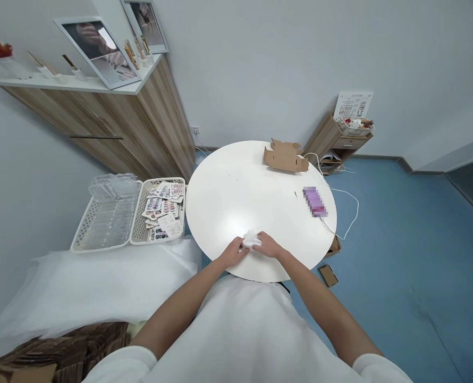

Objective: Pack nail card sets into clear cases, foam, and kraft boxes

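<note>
A small crumpled white wad [251, 240], like a tissue or cloth, lies at the near edge of the round white table [236, 197]. My left hand [232, 252] grips its left side and my right hand [269, 245] grips its right side, so both hands meet over it. Much of the wad is hidden between my fingers.
On the table lie a purple phone [314, 202] with a white cable [346, 213] and an open cardboard box [285, 156] at the far side. Two white baskets [131, 213], one holding nail-tip cards, stand to the left. A wooden cabinet [141, 122] stands behind them.
</note>
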Demonstrator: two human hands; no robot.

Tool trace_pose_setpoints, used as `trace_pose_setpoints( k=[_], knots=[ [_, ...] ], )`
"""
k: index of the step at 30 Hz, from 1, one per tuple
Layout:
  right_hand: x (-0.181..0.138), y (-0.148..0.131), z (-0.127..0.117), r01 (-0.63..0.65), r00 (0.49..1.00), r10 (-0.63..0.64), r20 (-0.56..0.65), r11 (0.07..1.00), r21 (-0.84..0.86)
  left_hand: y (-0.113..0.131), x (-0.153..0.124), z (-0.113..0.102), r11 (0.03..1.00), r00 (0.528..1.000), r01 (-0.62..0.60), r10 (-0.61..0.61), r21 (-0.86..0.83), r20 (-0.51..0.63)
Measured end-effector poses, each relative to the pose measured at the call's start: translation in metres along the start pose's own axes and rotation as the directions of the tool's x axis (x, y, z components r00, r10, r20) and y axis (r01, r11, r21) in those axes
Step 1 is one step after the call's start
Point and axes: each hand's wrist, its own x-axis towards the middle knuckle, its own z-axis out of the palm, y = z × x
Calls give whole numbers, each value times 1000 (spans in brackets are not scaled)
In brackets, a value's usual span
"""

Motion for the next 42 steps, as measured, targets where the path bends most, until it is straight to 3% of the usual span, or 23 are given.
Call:
trace_pose_setpoints(
  k=[5,8,10,16,21,27,30,36,39,42],
  knots=[
    [20,12,8,-139,952,180,-247,974,178,-7,17,8,970,958,219,-234,-105,-168],
    [27,16,20,-208,887,251,-388,967,148,-7,24,15,956,918,291,-292,-42,-270],
    [31,17,25,-253,865,288,-411,957,139,-6,27,18,952,897,303,-300,-40,-326],
    [31,20,26,-209,872,273,-406,958,196,-4,28,19,979,943,193,-205,-70,-261],
    [4,23,28,-120,872,218,-439,963,240,-3,23,22,955,910,270,-294,-119,-291],
    [-25,23,37,-34,936,46,-350,999,39,6,14,37,934,876,306,-352,-185,-330],
    [-24,28,36,-25,948,41,-317,998,56,11,13,44,907,838,346,-414,-240,-356],
    [-27,39,34,36,954,30,-298,976,214,20,9,57,840,695,455,-543,-295,-472],
    [-35,39,36,1,962,86,-259,949,315,26,3,64,765,637,522,-644,-378,-424],
    [-40,37,36,-46,973,129,-193,922,386,30,2,67,714,631,557,-696,-424,-343]
  ],
)
